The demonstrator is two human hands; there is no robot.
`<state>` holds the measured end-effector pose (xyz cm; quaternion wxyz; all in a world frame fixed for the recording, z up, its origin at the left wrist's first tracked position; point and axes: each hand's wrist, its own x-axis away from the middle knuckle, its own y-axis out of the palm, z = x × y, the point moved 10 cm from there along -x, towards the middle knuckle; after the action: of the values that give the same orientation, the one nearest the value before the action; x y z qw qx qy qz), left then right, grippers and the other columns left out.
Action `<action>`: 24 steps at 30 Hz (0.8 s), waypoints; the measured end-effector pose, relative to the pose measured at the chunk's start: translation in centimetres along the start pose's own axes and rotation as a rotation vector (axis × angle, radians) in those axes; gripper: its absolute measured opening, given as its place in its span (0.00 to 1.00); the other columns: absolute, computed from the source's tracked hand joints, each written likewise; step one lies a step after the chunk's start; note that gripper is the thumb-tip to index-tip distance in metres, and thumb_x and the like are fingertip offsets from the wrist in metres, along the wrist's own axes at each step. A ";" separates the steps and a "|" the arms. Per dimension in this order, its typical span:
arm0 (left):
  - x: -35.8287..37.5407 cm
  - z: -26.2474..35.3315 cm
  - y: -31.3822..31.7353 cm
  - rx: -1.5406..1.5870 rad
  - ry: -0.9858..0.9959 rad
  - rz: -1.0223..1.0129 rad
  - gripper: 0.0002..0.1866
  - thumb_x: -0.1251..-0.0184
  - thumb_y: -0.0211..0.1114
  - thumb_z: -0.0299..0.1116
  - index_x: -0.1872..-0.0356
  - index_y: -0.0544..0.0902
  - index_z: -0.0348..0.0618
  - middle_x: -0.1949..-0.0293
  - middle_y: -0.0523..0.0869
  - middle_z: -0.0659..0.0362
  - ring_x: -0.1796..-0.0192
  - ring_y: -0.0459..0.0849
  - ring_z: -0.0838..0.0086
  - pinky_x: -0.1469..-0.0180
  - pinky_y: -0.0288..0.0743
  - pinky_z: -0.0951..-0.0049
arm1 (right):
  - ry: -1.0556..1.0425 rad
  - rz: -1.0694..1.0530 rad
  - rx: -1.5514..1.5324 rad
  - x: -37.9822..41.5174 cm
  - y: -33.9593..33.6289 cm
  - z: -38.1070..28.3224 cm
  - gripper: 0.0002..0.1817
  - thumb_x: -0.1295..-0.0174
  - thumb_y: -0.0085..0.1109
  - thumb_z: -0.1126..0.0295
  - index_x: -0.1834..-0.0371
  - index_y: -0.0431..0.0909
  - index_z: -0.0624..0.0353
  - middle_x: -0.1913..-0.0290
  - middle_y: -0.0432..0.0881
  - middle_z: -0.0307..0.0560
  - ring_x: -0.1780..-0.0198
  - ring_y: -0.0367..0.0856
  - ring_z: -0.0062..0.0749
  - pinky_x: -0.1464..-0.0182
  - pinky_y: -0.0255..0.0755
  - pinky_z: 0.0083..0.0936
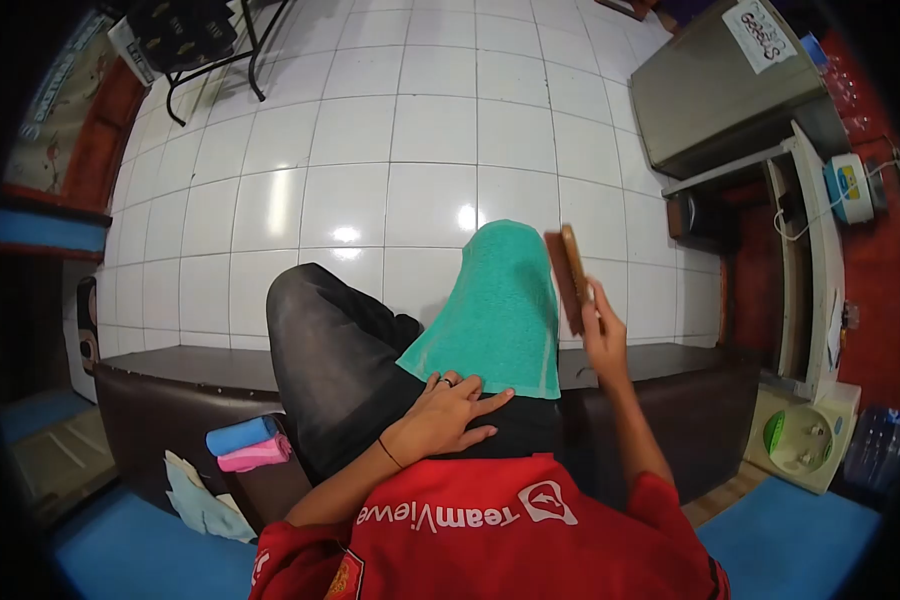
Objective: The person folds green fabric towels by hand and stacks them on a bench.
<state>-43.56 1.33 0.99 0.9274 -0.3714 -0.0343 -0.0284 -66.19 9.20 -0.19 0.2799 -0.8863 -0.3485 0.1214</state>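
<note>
A green towel (pixel 500 310) lies spread over my right thigh and knee. My left hand (pixel 450 415) rests on its near edge, with the fingers apart and laid flat; a dark ring and a thin wrist cord show on it. In my right hand (pixel 602 335) is a wooden brush (pixel 572 275) with brown bristles, gripped near its lower end. It stands almost upright just right of the towel, bristles turned toward the cloth.
I sit on a dark brown bench (pixel 185 390). Rolled blue and pink towels (pixel 248 442) and a pale cloth (pixel 205 502) lie at my left. A fridge (pixel 735 85) and shelf (pixel 795 240) stand right; a folding chair (pixel 210 50) is far left on the tiled floor (pixel 355 200).
</note>
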 end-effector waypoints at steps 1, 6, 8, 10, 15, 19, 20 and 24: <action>-0.1 -0.1 -0.1 0.002 0.003 -0.010 0.30 0.36 0.65 0.45 0.32 0.73 0.60 0.63 0.71 0.57 0.61 0.70 0.65 0.50 0.66 0.66 | -0.312 0.067 0.028 2.1 -0.6 -3.2 0.22 0.31 0.54 0.69 0.35 0.72 0.59 0.60 0.82 0.49 0.62 0.79 0.24 0.60 0.73 0.27; -0.7 0.2 0.2 0.000 0.052 -0.078 0.30 0.37 0.66 0.46 0.32 0.73 0.59 0.63 0.71 0.57 0.61 0.71 0.66 0.51 0.66 0.66 | -0.107 -0.056 0.050 4.1 2.7 1.8 0.21 0.32 0.57 0.70 0.36 0.75 0.59 0.64 0.80 0.50 0.65 0.78 0.29 0.61 0.73 0.26; -1.0 0.2 0.2 -0.021 0.065 -0.086 0.30 0.37 0.66 0.46 0.33 0.73 0.59 0.63 0.71 0.57 0.62 0.71 0.65 0.51 0.66 0.66 | 0.146 0.014 -0.009 2.4 2.9 6.8 0.21 0.29 0.53 0.67 0.35 0.73 0.60 0.59 0.85 0.53 0.61 0.80 0.24 0.57 0.73 0.23; -1.1 0.2 0.1 -0.014 0.082 -0.065 0.30 0.37 0.66 0.47 0.33 0.74 0.58 0.64 0.71 0.57 0.63 0.72 0.66 0.53 0.65 0.67 | 0.172 0.067 -0.042 0.3 3.2 8.0 0.21 0.28 0.52 0.66 0.35 0.73 0.60 0.55 0.85 0.54 0.58 0.81 0.24 0.55 0.74 0.22; -0.6 0.1 0.1 -0.045 0.067 -0.039 0.30 0.37 0.67 0.47 0.33 0.74 0.58 0.64 0.71 0.57 0.63 0.73 0.67 0.54 0.65 0.68 | 0.262 0.075 0.269 -4.4 4.2 14.2 0.29 0.32 0.58 0.56 0.31 0.69 0.58 0.58 0.87 0.53 0.60 0.84 0.29 0.57 0.76 0.25; -0.3 0.3 -0.7 -0.014 0.056 0.051 0.29 0.38 0.67 0.46 0.34 0.75 0.58 0.66 0.71 0.57 0.64 0.73 0.67 0.54 0.65 0.69 | 0.863 0.017 -0.600 -4.4 7.2 17.6 0.26 0.40 0.69 0.52 0.48 0.78 0.63 0.77 0.73 0.39 0.77 0.70 0.21 0.74 0.66 0.23; -0.3 0.4 -0.9 -0.007 0.041 0.042 0.28 0.37 0.67 0.46 0.35 0.76 0.57 0.66 0.72 0.56 0.64 0.74 0.66 0.54 0.66 0.69 | 0.789 0.057 -0.752 -5.4 7.4 16.8 0.17 0.44 0.73 0.61 0.63 0.75 0.60 0.73 0.76 0.41 0.73 0.75 0.29 0.70 0.73 0.27; -1.7 -0.7 -0.2 0.140 -0.045 -0.083 0.25 0.36 0.67 0.46 0.39 0.79 0.52 0.64 0.77 0.53 0.60 0.78 0.61 0.55 0.71 0.65 | 0.762 -0.030 -0.852 -6.9 8.6 15.6 0.13 0.47 0.71 0.75 0.61 0.76 0.63 0.68 0.80 0.43 0.72 0.78 0.27 0.70 0.75 0.25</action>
<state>-45.24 0.72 0.47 0.9481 -0.3045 -0.0725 -0.0560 -72.91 5.71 -17.70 0.0055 -0.8969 -0.2539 -0.3620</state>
